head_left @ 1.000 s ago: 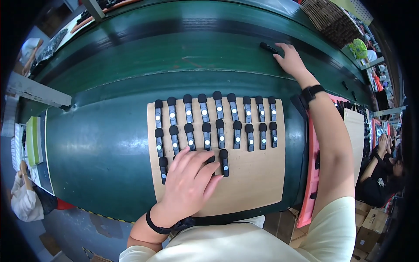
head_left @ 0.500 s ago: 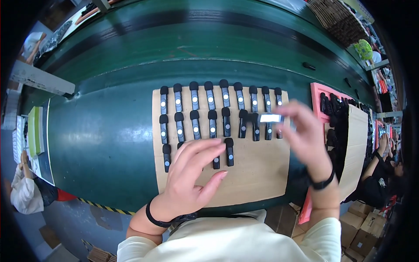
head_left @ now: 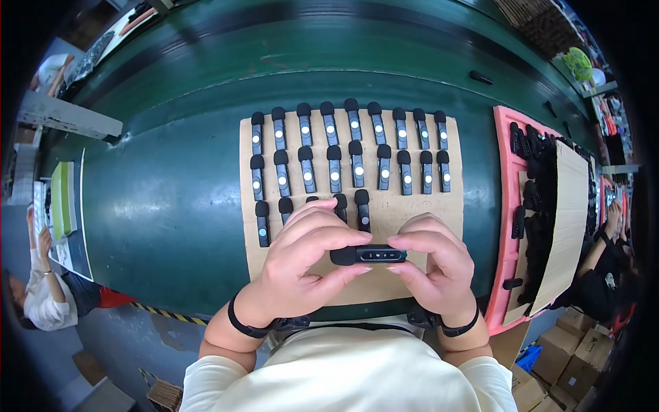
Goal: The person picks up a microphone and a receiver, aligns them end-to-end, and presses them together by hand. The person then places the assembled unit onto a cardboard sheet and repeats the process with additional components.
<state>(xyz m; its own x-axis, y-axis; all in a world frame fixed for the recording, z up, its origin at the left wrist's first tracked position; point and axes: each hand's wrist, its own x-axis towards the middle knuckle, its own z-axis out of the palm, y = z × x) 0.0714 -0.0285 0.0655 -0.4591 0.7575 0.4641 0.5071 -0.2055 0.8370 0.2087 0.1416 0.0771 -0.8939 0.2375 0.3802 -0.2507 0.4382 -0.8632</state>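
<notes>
Black microphone (head_left: 379, 255) is pinched by left hand (head_left: 300, 259) and right hand (head_left: 439, 264), each grip spread only its width.

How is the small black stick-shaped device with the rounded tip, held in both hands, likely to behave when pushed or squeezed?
The device is probably light, since the left hand and right hand only pinch it. Its straight shape looks stiff; the matte rounded tip may give like foam. Being flat-faced, it might slide rather than roll.
</notes>
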